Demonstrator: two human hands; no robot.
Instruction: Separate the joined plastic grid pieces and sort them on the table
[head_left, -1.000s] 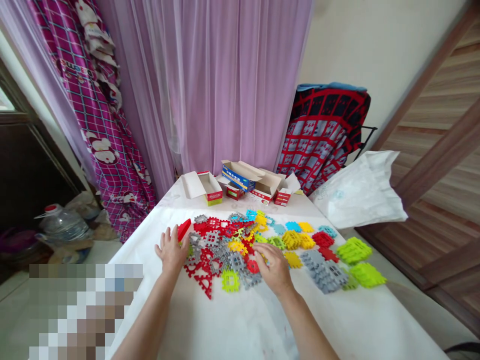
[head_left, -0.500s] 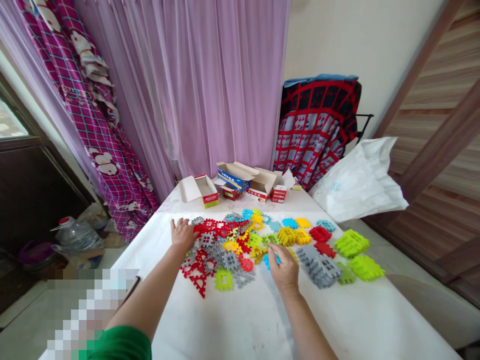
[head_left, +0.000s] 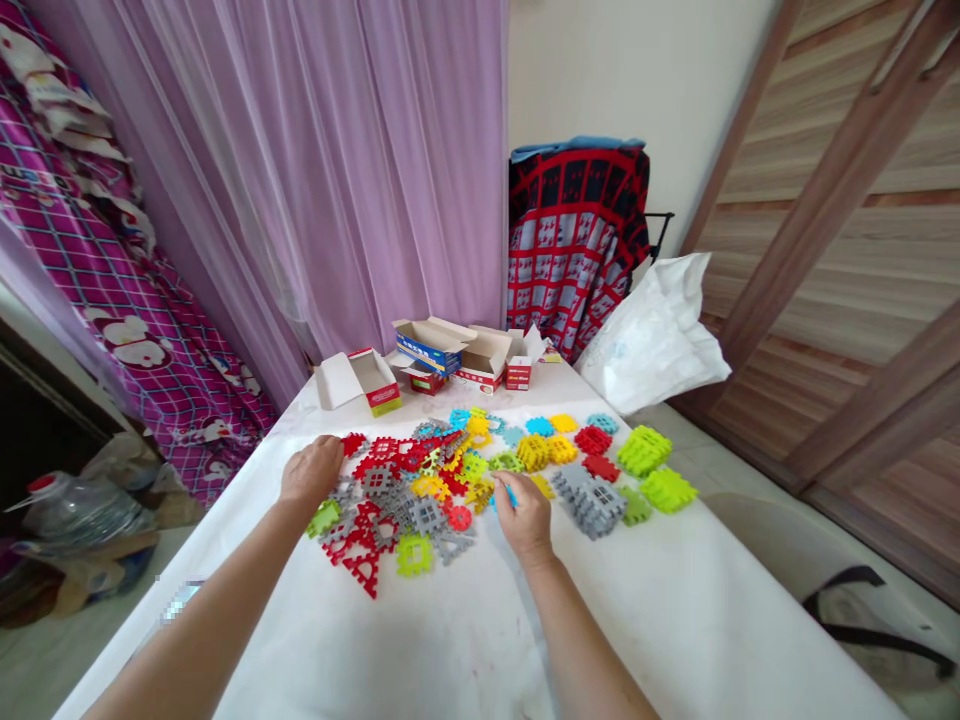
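Observation:
A mixed pile of flat plastic interlocking pieces in red, grey, yellow, lime and blue lies on the white-covered table. At its left edge is my left hand, palm down with the fingers curled together. A red piece lies against its fingertips, and a lime piece is just below; what the fingers grip is hidden. My right hand is closed in a pinch at the pile's right side. A blue interlocking piece shows between its thumb and forefinger, mostly covered.
To the right stand colour-grouped stacks: grey, lime, yellow and red. Open cardboard boxes line the table's back edge. A white bag rests by the right rear corner. A blurred phone-like object lies at left.
The view has swung right, so everything appears farther left. My left hand's spread fingers have drawn together beside the red piece. My right hand stays pinched over the blue piece.

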